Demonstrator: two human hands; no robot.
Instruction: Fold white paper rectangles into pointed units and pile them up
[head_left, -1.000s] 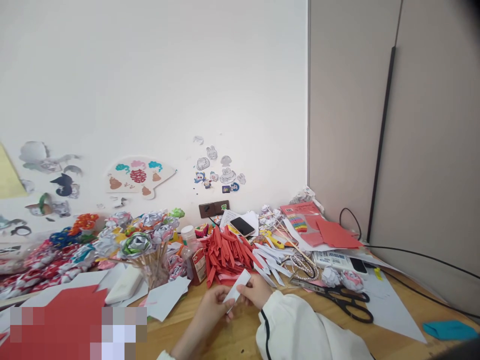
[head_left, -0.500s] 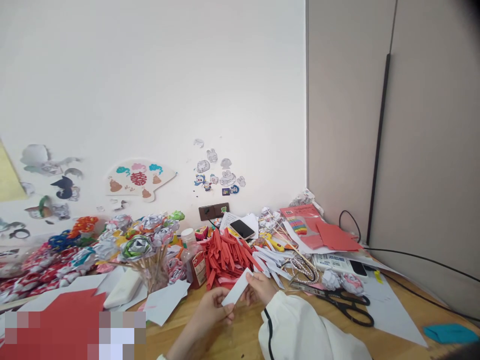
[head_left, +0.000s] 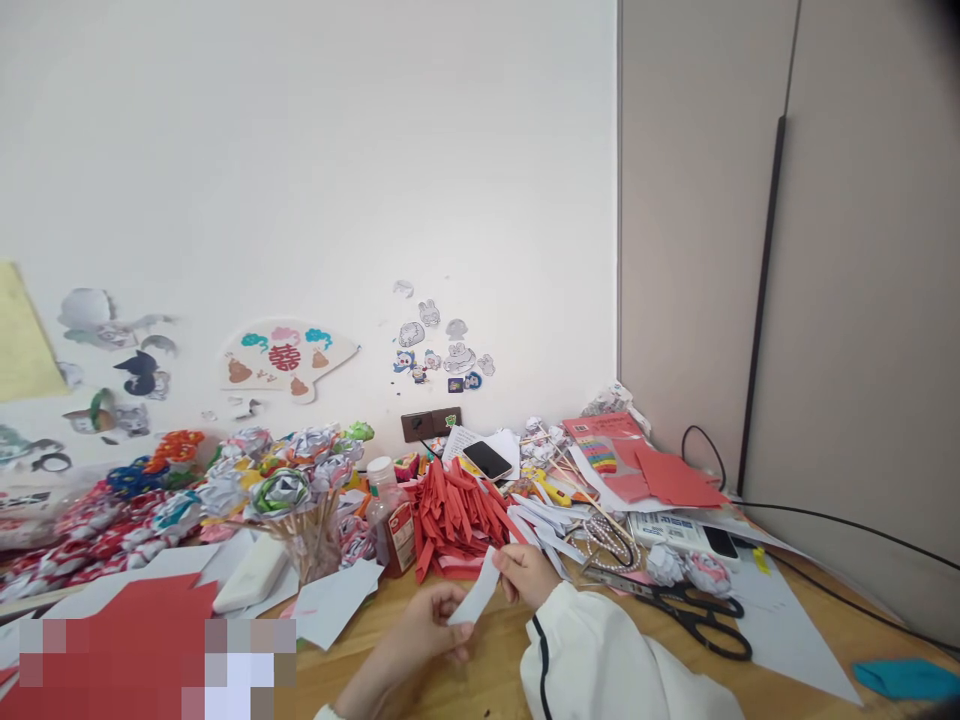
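A narrow white paper strip [head_left: 477, 590] is held up slantwise between my two hands, bent in a slight curve. My left hand [head_left: 427, 625] pinches its lower end, thumb on top. At the upper end, my right hand [head_left: 529, 575] grips the strip between thumb and fingers. Just beyond my hands lies a heap of folded red paper strips [head_left: 457, 515]. Beside it, to the right, are folded white paper strips [head_left: 544, 525]. The wooden table [head_left: 480, 680] shows beneath my hands.
Black scissors [head_left: 705, 620] lie right of my right sleeve. A glue bottle [head_left: 390, 520] stands behind my left hand, near a cup of sticks [head_left: 311, 540] with paper flowers. A phone [head_left: 487, 460] rests behind the red heap. Red paper [head_left: 142, 610] covers the left side.
The strip, flat before, now curves, and its upper end sits higher against my right fingers. My right-hand fingers have drawn away from the strip's underside. The view has shifted slightly left.
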